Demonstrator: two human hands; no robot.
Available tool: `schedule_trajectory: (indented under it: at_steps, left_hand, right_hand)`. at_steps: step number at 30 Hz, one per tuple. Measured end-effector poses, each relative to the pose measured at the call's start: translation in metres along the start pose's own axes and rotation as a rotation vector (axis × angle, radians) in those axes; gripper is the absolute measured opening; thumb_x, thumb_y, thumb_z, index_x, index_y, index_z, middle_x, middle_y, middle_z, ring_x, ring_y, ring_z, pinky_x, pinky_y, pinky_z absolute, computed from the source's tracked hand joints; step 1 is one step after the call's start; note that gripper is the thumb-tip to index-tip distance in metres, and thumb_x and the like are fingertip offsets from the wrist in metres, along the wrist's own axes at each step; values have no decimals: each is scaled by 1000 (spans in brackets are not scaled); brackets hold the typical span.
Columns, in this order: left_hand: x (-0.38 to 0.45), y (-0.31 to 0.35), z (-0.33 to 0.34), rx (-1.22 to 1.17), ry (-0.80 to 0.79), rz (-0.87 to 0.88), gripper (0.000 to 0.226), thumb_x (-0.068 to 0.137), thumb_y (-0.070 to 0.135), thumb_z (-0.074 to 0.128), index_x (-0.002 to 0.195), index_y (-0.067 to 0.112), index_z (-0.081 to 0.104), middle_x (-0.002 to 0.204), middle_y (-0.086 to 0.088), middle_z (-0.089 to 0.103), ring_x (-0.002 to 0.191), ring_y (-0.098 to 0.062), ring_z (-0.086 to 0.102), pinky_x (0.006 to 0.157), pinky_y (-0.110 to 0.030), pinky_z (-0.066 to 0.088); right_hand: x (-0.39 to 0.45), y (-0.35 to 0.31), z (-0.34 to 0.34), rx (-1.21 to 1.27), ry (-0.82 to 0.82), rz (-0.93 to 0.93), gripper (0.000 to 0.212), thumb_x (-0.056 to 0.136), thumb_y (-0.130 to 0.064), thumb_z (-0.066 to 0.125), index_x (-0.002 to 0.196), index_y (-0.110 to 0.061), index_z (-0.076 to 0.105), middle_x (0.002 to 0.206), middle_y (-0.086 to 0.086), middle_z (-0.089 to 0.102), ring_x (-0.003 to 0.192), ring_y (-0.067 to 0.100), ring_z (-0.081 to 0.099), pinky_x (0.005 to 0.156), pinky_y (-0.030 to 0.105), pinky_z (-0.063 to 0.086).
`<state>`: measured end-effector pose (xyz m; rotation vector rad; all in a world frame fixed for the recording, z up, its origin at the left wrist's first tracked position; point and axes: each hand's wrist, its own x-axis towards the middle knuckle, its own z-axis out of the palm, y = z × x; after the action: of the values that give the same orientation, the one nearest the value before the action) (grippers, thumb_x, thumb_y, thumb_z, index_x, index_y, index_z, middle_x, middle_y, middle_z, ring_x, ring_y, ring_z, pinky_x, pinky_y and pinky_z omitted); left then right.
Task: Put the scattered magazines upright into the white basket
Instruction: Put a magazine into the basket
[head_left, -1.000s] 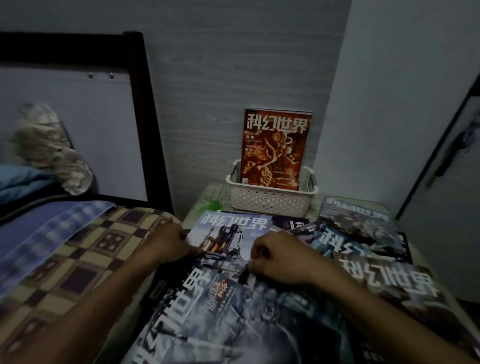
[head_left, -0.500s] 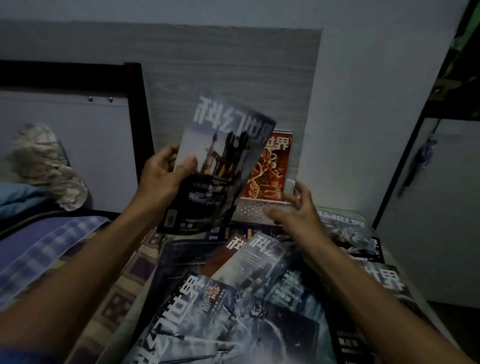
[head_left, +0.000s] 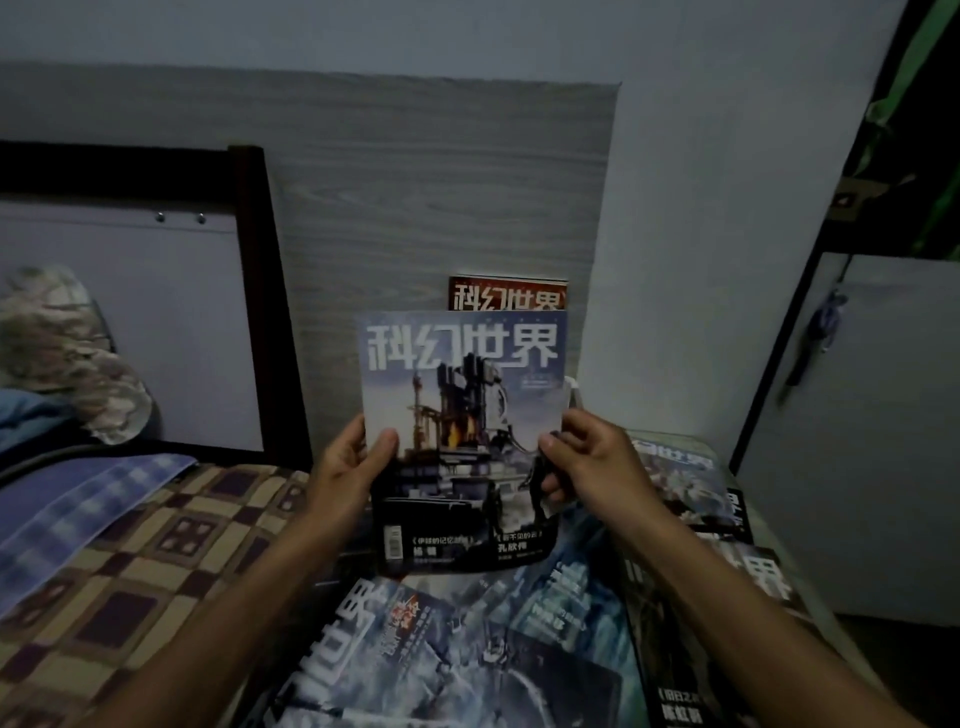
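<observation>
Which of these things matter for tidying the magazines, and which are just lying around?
Part of the job: held magazine, left hand, right hand, red magazine standing behind, white basket edge, loose magazines below.

Just lying about: checkered blanket, camouflage cloth, cabinet door.

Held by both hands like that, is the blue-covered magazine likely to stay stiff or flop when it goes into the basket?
The blue-covered magazine looks thin, so probably light and somewhat floppy. It stands flat now, likely because the left hand and right hand pinch both side edges. Its glossy-looking cover may slide against the red magazine behind.
</observation>
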<state>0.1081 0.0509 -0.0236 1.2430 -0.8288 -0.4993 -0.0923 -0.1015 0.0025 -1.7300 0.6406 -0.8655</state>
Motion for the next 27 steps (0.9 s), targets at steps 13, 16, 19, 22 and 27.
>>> schedule_trajectory:
  at_steps: [13, 16, 19, 22, 27]
  left_hand:
    - [154, 59, 33, 373, 243, 293, 10, 87, 12, 70, 96, 16, 68, 84, -1, 66, 80, -21, 69, 71, -34, 61]
    - [199, 39, 46, 472, 241, 283, 8, 87, 11, 69, 92, 18, 69, 88, -4, 69, 85, -26, 69, 79, -47, 59]
    - [226, 5, 55, 534, 266, 248, 4, 87, 12, 69, 85, 14, 67, 88, -8, 68, 84, -27, 67, 79, -48, 58]
    - [241, -31, 60, 585, 296, 187, 12, 87, 16, 69, 79, 20, 62, 83, 1, 64, 84, -22, 65, 78, -42, 58]
    - [252, -70, 57, 659, 291, 126, 16, 87, 15, 68, 78, 25, 60, 79, 10, 60, 80, -14, 61, 77, -34, 54]
  right_hand:
    - [149, -45, -18, -98, 477, -199, 16, 86, -13, 66, 80, -25, 56, 79, 5, 70, 74, 27, 69, 70, 49, 60]
    - [194, -27, -22, -138, 548, -123, 15, 85, -17, 67, 77, -25, 57, 83, 6, 72, 78, 28, 69, 74, 51, 59]
    - [222, 4, -19, -225, 574, -47, 3, 85, -19, 67, 82, -19, 66, 83, 4, 73, 78, 26, 69, 76, 47, 59]
    - [235, 35, -14, -277, 573, 30, 7, 86, -18, 67, 85, -12, 70, 85, 8, 73, 80, 28, 69, 76, 44, 59]
    - [240, 78, -6, -308, 522, 102, 15, 87, -16, 68, 73, -10, 72, 79, 11, 73, 77, 28, 70, 77, 43, 59]
